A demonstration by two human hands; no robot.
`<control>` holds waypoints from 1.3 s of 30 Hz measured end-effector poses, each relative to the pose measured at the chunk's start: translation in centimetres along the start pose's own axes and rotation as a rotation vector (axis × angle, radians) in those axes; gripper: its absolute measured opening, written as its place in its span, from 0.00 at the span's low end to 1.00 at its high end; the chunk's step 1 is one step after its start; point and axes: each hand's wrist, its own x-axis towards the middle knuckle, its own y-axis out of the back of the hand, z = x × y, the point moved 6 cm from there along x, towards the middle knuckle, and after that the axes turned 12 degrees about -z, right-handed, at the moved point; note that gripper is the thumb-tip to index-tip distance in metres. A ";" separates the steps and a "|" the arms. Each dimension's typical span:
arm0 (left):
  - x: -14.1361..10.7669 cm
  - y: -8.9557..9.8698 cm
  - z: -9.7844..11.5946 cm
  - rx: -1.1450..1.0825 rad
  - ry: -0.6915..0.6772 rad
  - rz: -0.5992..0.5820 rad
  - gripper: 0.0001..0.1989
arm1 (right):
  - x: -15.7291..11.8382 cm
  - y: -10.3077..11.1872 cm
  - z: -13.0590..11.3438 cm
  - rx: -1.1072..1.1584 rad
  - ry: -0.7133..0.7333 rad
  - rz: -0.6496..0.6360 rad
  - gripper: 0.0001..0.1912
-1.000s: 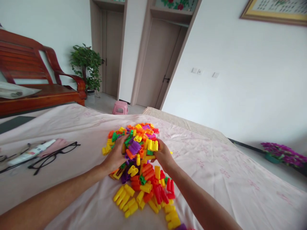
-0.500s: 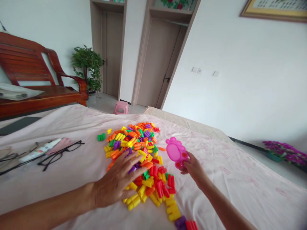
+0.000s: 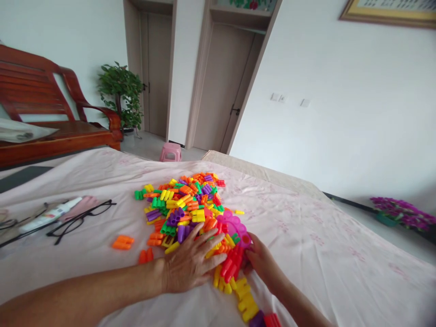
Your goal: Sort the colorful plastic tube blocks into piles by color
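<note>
A heap of colourful plastic toy building blocks, in orange, yellow, green, purple and red, is spread over the bed sheet. My left hand lies palm down on the heap's near side, fingers spread, with several blocks under and around it. My right hand grips a bright pink plastic piece with a rounded, bumpy outline at the heap's right edge. Blocks partly cover that piece. Red blocks lie between the two hands. A joined row of yellow blocks runs toward me below my right hand.
Black-framed glasses and a white tube lie at left on the patterned sheet. Loose orange blocks rest left of the heap. Beyond the bed stand a pink stool, a wooden bench and a potted plant.
My left hand has moved right and slightly toward me across the heap. My right hand has brought the pink piece down and left against the blocks. Blocks have shifted, with orange ones now farther left.
</note>
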 end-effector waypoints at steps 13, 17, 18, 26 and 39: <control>3.1 2.6 -10.3 0.101 0.348 0.188 0.20 | 5.1 -1.9 -10.4 -0.244 0.256 0.095 0.33; 2.8 4.3 -13.3 0.123 0.596 0.237 0.20 | 4.9 0.4 -12.7 -0.521 0.340 0.257 0.34; 2.7 4.6 -13.1 0.125 0.620 0.249 0.20 | 4.7 1.3 -12.6 -0.521 0.331 0.277 0.34; 3.7 3.1 5.3 -0.012 -0.257 0.075 0.24 | 2.9 8.3 -4.6 -0.307 0.120 0.357 0.37; 7.3 -2.5 1.5 0.172 -0.095 -0.092 0.05 | 4.6 7.8 -0.9 -0.213 0.039 0.300 0.34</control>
